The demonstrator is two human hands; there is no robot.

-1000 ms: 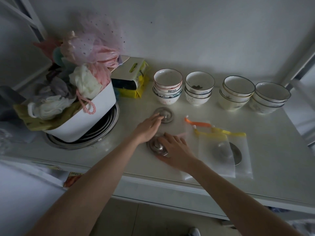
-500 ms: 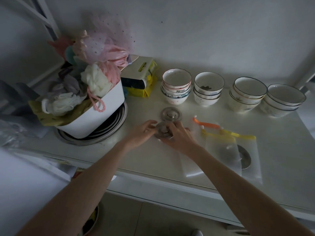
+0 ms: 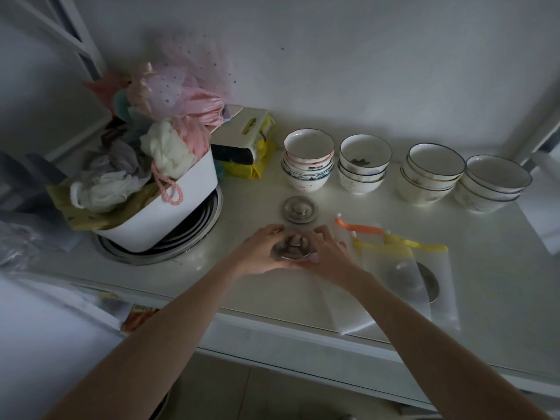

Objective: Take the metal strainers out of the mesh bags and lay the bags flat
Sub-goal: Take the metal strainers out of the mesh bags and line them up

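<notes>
Both my hands now close around one metal strainer (image 3: 292,249): my left hand (image 3: 260,253) cups its left edge and my right hand (image 3: 328,257) grips the right, holding it just above the counter (image 3: 500,268). A second ago my left reached toward the other strainer (image 3: 300,209), which still lies behind, near the bowls (image 3: 309,159). A third strainer (image 3: 424,281) remains inside the yellow-trimmed mesh bag (image 3: 436,286); the orange-trimmed bag (image 3: 342,310) lies flat beside my right wrist
</notes>
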